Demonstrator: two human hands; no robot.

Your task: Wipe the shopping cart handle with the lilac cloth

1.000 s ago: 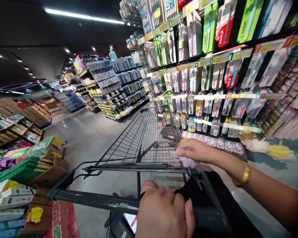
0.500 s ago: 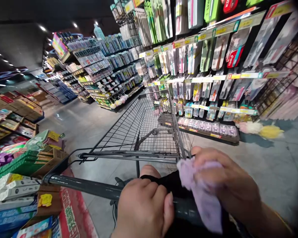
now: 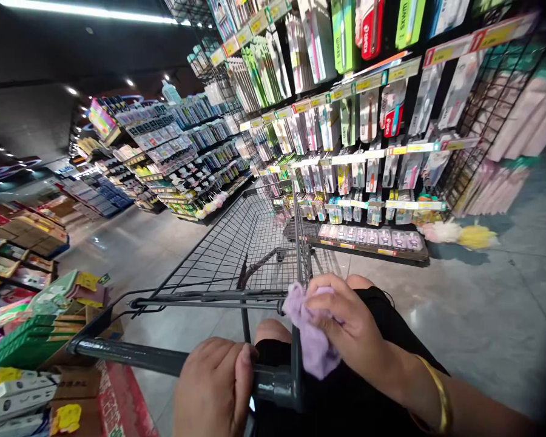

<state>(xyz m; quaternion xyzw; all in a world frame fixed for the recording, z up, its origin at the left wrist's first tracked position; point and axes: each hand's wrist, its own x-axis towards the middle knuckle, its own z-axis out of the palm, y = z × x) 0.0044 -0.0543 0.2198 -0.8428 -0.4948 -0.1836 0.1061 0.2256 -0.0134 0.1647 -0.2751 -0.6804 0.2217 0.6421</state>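
My left hand [image 3: 213, 379] is wrapped round the dark grey handlebar of a shopping cart [image 3: 131, 357], near the bar's right end. A lilac cloth [image 3: 316, 346] is bunched in my right hand [image 3: 346, 315], its lower end hanging down. That hand is at the right side of the cart frame, by the corner where the top rail meets the side tube. Whether the cloth touches the metal there I cannot tell. The cart's wire basket [image 3: 218, 255] stretches forward, with the floor showing through its mesh. A gold bangle [image 3: 437, 388] circles my right wrist.
A rack of toothbrushes and packaged goods [image 3: 337, 121] stands ahead and to the right, with a low ledge of boxes [image 3: 368, 238] at its foot. Cartons and goods [image 3: 22, 388] are stacked close on the left. More shelves [image 3: 182, 139] line the far left beyond the grey floor.
My right hand has moved left with the lilac cloth, closer to the cart's side tube. My left hand still grips the handlebar and appears lower and further left. The view has shifted slightly.
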